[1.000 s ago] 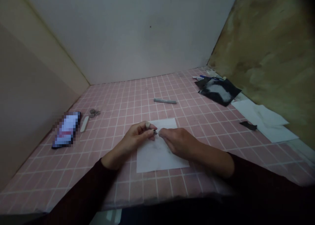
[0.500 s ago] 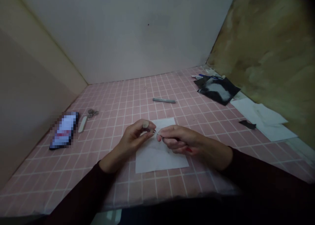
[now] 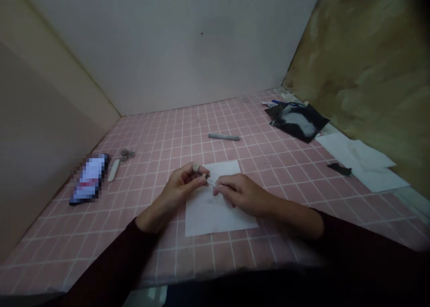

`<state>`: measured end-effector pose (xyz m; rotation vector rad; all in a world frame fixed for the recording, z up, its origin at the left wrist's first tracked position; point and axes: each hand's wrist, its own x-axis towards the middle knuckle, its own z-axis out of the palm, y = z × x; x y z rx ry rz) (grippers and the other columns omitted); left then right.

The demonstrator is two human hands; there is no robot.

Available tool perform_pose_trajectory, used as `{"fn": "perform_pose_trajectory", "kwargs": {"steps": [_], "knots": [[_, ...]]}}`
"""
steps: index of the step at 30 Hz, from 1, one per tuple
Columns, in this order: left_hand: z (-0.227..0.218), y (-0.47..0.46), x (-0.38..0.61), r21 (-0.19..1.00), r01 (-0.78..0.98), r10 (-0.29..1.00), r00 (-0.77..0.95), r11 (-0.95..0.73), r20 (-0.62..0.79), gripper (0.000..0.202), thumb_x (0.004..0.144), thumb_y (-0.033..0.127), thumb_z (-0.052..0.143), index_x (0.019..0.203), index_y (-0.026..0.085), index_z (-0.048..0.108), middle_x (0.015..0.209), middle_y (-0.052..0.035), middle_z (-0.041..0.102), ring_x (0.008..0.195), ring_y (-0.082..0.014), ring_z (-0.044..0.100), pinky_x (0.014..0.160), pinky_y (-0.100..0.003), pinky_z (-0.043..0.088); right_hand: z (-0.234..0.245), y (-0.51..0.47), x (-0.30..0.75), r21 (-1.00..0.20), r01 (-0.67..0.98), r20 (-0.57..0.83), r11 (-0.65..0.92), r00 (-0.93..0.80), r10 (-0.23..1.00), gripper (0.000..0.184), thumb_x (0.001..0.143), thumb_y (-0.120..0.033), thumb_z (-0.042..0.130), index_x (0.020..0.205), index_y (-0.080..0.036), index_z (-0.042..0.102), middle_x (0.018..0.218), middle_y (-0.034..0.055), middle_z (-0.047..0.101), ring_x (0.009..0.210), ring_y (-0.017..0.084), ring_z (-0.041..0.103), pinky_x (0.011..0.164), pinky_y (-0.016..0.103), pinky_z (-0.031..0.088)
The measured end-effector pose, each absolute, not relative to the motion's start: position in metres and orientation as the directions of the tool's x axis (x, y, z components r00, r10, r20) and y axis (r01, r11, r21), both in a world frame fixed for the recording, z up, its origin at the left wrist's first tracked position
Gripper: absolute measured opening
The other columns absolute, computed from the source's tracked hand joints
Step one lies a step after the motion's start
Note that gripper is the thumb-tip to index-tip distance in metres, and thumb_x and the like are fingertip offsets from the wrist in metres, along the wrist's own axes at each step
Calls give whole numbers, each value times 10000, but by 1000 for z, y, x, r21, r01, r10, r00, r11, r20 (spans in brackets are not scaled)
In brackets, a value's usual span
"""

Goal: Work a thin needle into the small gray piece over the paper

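Left fingers (image 3: 199,176) and right fingers (image 3: 224,187) pinch a thin pale strip (image 3: 211,181) over white paper (image 3: 215,217), open pink tiles (image 3: 278,181) past its edges

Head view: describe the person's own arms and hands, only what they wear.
The left sleeve and right sleeve are long, dark maroon, and end partway up the forearms, leaving the wrists bare. The left hand and right hand wear no gloves. The left thumb shows a pale rounded patch, too small to identify.
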<state>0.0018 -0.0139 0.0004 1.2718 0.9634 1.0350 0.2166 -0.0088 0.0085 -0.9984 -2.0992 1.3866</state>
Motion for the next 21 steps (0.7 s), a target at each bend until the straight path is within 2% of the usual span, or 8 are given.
{"fn": "perform_pose_trajectory", "kwargs": {"steps": [3, 5, 8, 11, 13, 15, 18, 21], "knots": [[3, -16, 2, 991, -24, 960, 250, -128, 130, 164, 834, 236, 733, 982, 176, 694, 993, -54, 662, 906, -155, 624, 819, -263, 507, 17, -1, 221, -956, 141, -272, -258, -755, 596, 269, 964, -348, 375, 942, -171, 577, 525, -105, 299, 388, 71, 155, 380, 207, 179], [3, -17, 1, 987, -14, 956, 247, -158, 157, 161, 832, 233, 736, 978, 180, 695, 1015, -58, 663, 937, -166, 626, 839, -273, 509, 18, 2, 222, -933, 133, -308, -334, -773, 555, 268, 959, -361, 382, 963, -171, 570, 521, -114, 287, 382, 68, 124, 371, 206, 154], [1, -16, 0, 997, -32, 964, 255, -66, 72, 179, 832, 240, 738, 991, 171, 690, 993, -58, 677, 867, -147, 638, 792, -261, 520, 13, -2, 220, -958, 284, -185, 33, -701, 689, 243, 953, -314, 422, 905, -159, 603, 548, -59, 430, 433, 83, 338, 450, 216, 282], [-2, -12, 0, 994, -97, 966, 257, 58, -31, 171, 837, 254, 734, 970, 156, 689, 898, -38, 682, 758, -112, 633, 737, -235, 519, 4, -9, 218, -692, 502, 114, 519, -633, 765, 211, 934, -177, 421, 893, -131, 623, 709, 41, 581, 619, 132, 489, 586, 262, 348], [-2, -10, 0, 987, -122, 964, 257, 100, -66, 163, 835, 259, 735, 948, 148, 696, 821, -20, 667, 701, -93, 613, 703, -216, 511, 0, -13, 216, -521, 571, 190, 635, -647, 738, 225, 920, -110, 394, 928, -117, 620, 783, 76, 614, 653, 147, 490, 603, 281, 340], [-2, -10, 0, 985, -130, 964, 254, 116, -80, 167, 819, 254, 749, 939, 146, 702, 809, -16, 661, 687, -89, 607, 688, -210, 508, 0, -14, 216, -518, 564, 189, 643, -658, 729, 232, 928, -112, 387, 924, -118, 619, 774, 73, 613, 646, 146, 481, 611, 285, 346], [0, -12, 2, 988, -115, 961, 267, 103, -69, 168, 808, 241, 759, 939, 156, 696, 882, -29, 674, 754, -108, 628, 719, -226, 518, 7, -10, 218, -779, 435, 76, 451, -648, 758, 227, 951, -209, 425, 860, -138, 620, 660, 16, 548, 584, 119, 458, 591, 260, 365], [4, -16, 3, 998, -57, 959, 280, -19, 34, 159, 827, 234, 739, 966, 173, 693, 957, -45, 675, 847, -134, 631, 765, -245, 514, 16, -2, 222, -973, 205, -222, -105, -724, 653, 252, 958, -324, 425, 902, -158, 606, 550, -70, 396, 419, 72, 284, 424, 206, 254]]}}
